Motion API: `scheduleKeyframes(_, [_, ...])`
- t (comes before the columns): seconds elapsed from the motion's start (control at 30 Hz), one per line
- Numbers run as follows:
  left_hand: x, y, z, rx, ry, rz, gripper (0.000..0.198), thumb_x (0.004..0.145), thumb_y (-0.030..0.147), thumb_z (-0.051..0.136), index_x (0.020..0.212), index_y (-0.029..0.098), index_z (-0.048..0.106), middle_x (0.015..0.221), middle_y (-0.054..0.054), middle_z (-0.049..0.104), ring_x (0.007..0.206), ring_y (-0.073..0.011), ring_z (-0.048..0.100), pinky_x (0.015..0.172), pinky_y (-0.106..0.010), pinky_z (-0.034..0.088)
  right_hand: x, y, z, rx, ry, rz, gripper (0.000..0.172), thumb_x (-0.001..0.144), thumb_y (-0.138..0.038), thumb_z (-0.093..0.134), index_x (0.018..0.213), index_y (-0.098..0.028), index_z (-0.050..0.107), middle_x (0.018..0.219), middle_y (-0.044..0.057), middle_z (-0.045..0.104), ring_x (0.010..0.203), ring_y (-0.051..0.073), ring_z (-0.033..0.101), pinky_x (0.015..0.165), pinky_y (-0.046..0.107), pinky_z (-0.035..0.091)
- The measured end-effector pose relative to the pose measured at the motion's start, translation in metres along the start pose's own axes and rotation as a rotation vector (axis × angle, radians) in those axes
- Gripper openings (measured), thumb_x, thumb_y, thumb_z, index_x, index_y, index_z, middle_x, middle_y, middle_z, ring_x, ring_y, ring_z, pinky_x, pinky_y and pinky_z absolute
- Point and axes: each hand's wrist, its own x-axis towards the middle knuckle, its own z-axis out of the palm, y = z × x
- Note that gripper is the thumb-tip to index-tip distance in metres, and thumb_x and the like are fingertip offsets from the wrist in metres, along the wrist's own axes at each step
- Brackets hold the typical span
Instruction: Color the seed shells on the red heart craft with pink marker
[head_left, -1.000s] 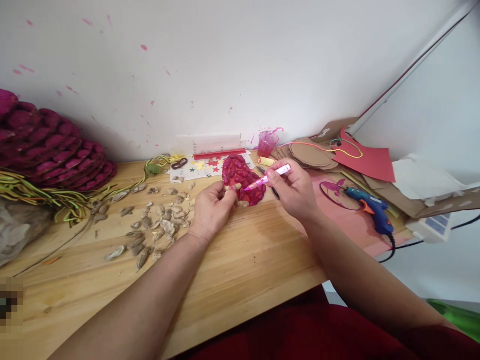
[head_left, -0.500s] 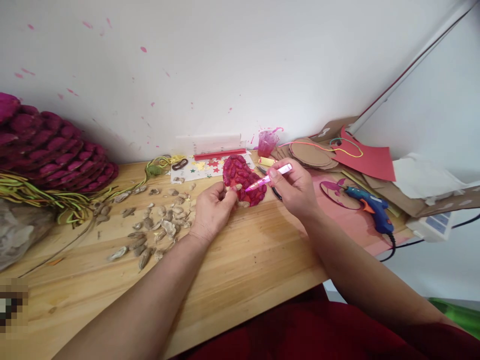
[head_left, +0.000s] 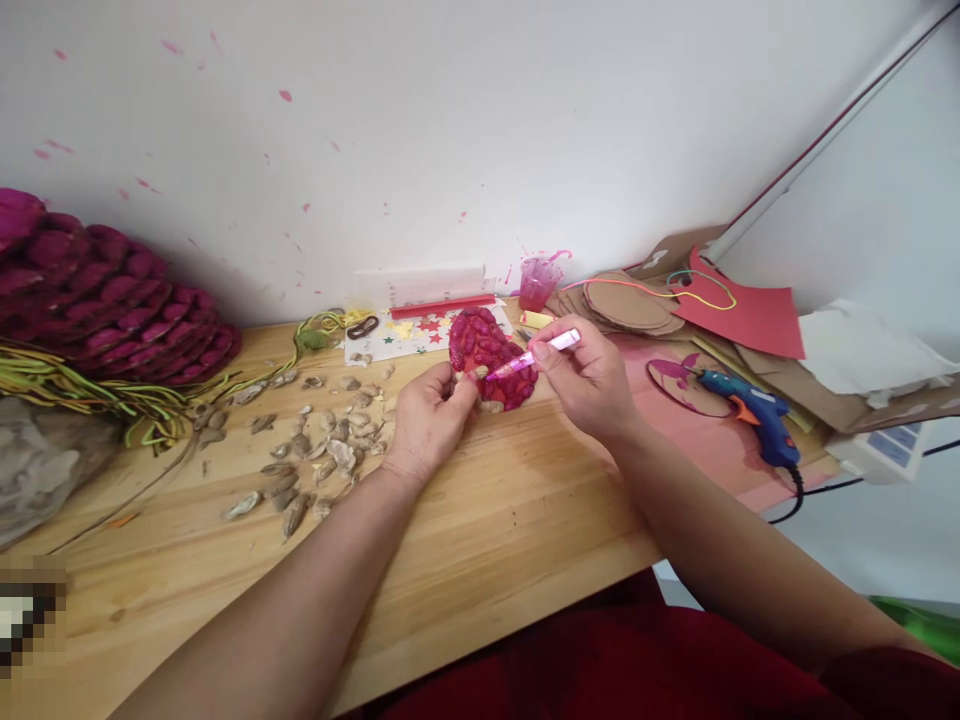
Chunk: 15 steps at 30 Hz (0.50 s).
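A heart-shaped piece (head_left: 480, 338) covered in magenta-painted peanut shells is tilted up over the tabletop. My left hand (head_left: 429, 425) pinches its lower left edge between thumb and fingers. Beside that thumb, a pale unpainted shell (head_left: 481, 371) shows on the piece. A pink-and-white marker (head_left: 546, 352) sits between the thumb and fingers of my right hand (head_left: 591, 385). Its pink tip points left and down, at the piece close to the pale shell. Loose peanut shells (head_left: 343, 456) lie scattered on the wood left of my left hand.
Yellow-green yarn (head_left: 154, 395) and a large magenta scaled object (head_left: 142, 310) occupy the left. Behind the piece is a sheet with star stickers (head_left: 431, 325), near a pink-stained cup (head_left: 538, 287). Cardboard ovals (head_left: 630, 303), red sheet (head_left: 757, 318) and a blue glue gun (head_left: 769, 428) lie right.
The marker's tip has shifted slightly left across the piece, closer to the pale shell. Both hands keep their grips. The whole view has moved a little.
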Motion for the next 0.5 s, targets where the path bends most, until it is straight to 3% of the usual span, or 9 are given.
scheduleKeyframes(0.23, [0.000,-0.003,-0.002,-0.047,-0.030,-0.005,0.036,0.089,0.052,0.058,0.073,0.020,0.059,0.057,0.002,0.058,0.051,-0.0128,0.048,0.052,-0.025,0.036,0.001,0.002,-0.001,0.004,0.037,0.013,0.024,0.093,-0.045,0.066,0.089,-0.021,0.060,0.074,-0.002,0.058,0.066,0.013,0.052,0.062,0.029,0.041])
scheduleKeyframes(0.4, [0.001,-0.012,-0.003,-0.117,-0.030,0.029,0.039,0.092,0.056,0.057,0.077,0.020,0.059,0.061,0.002,0.058,0.054,-0.0125,0.047,0.052,-0.024,0.036,0.002,-0.001,-0.005,0.131,0.121,0.105,0.030,0.088,-0.052,0.070,0.090,-0.024,0.059,0.073,-0.002,0.056,0.061,0.013,0.048,0.055,0.028,0.040])
scheduleKeyframes(0.5, [0.002,-0.014,-0.003,-0.115,-0.039,0.048,0.039,0.093,0.056,0.056,0.080,0.020,0.059,0.064,0.001,0.058,0.057,-0.0125,0.048,0.053,-0.024,0.037,0.002,-0.002,-0.006,0.182,0.095,0.118,0.032,0.088,-0.054,0.071,0.089,-0.024,0.059,0.071,-0.002,0.056,0.060,0.013,0.048,0.055,0.028,0.040])
